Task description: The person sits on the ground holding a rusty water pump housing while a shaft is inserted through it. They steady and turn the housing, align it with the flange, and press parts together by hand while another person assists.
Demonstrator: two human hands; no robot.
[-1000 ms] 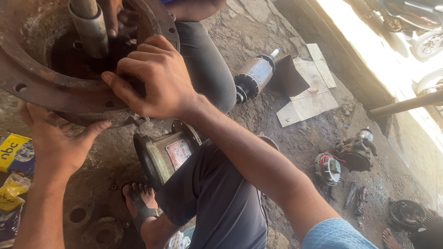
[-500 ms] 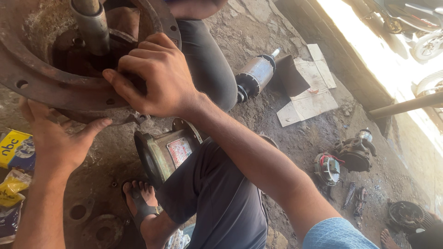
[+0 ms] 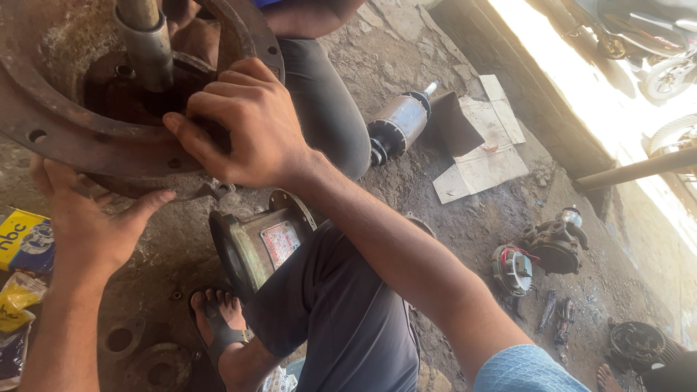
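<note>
Flange [image 3: 87, 141] btwn both hands: left hand [image 3: 87, 218] under, right hand [image 3: 243, 127] atop.

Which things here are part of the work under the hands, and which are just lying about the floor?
In hand:
- rusty flanged housing, gripped by right hand, propped underneath by left hand
- steel shaft standing in its bore

Lying about:
- motor armature
- cardboard pieces
- small flanged casing
- yellow packets
- loose motor parts
</note>
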